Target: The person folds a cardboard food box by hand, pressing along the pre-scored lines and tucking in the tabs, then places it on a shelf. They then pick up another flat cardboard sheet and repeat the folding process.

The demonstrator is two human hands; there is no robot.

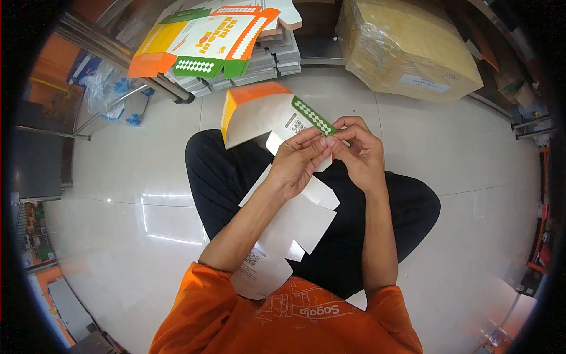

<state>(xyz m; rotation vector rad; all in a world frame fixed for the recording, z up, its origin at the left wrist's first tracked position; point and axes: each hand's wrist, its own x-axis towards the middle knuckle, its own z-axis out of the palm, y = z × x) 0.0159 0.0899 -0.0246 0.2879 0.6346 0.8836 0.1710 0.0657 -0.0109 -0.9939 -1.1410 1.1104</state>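
Observation:
A partly folded food carton, white with orange, yellow and green printed panels, is raised over my lap. My left hand pinches its lower right part near the green flap with white diamonds. At the end of that same flap, my right hand has thumb and fingers closed on the edge, and the fingertips of both hands meet there. A white carton blank with cut-out flaps lies across my lap under my left forearm. Whether it joins the held carton is hidden behind my hands.
A flat printed carton tops a stack of carton blanks at the back left. A large plastic-wrapped brown box stands at the back right. Metal rack legs and plastic bags are on the left, above the tiled floor.

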